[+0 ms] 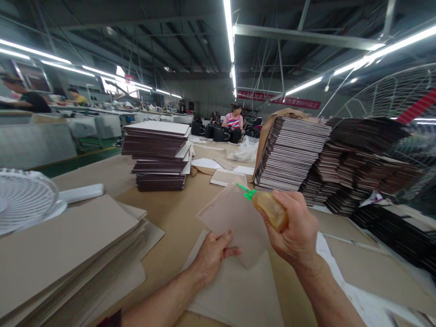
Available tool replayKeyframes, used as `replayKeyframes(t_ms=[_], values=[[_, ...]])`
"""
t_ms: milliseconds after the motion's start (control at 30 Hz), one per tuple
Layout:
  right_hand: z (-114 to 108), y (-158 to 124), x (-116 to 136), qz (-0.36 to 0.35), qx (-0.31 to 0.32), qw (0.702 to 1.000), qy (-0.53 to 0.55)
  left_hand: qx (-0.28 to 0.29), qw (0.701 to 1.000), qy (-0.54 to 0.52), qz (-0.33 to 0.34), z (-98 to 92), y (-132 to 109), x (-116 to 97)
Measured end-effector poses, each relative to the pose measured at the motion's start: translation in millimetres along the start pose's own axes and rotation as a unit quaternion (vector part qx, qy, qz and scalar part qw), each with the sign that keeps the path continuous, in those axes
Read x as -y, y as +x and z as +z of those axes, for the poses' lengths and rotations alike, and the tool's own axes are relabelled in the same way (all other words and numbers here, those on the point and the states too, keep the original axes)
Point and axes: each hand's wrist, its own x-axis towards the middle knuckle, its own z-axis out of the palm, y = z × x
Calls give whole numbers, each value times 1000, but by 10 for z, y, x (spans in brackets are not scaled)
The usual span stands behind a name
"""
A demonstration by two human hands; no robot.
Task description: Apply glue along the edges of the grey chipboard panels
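Close up, an amber-filled squeeze bottle (270, 210) with a green nozzle (246, 191) sits in a firm, full wrap of the right hand (293, 227), its tip angled just at the top edge of a thin beige sheet (231, 222). The left hand (213, 256) pinches that sheet narrowly above the tan-covered table (163, 227). Dark-edged board stacks (289, 154) rise far right; beige card (64, 254) lies near left.

The right hand (293, 227) grips a plastic glue bottle (270, 210) with a green nozzle, beside the beige card sheet (231, 222) pinched by the left hand (213, 256). A stack of brown-edged boards (158, 154) stands beyond them.
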Motion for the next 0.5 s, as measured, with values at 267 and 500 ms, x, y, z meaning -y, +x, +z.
replayKeyframes(t_ms=[267,500], values=[[-95,30,12,5,2,1000,-15,14,1000,-3,-3,-13,-27,34],[-145,-4,-25,30,25,999,-21,15,1000,12,3,-29,-16,41]])
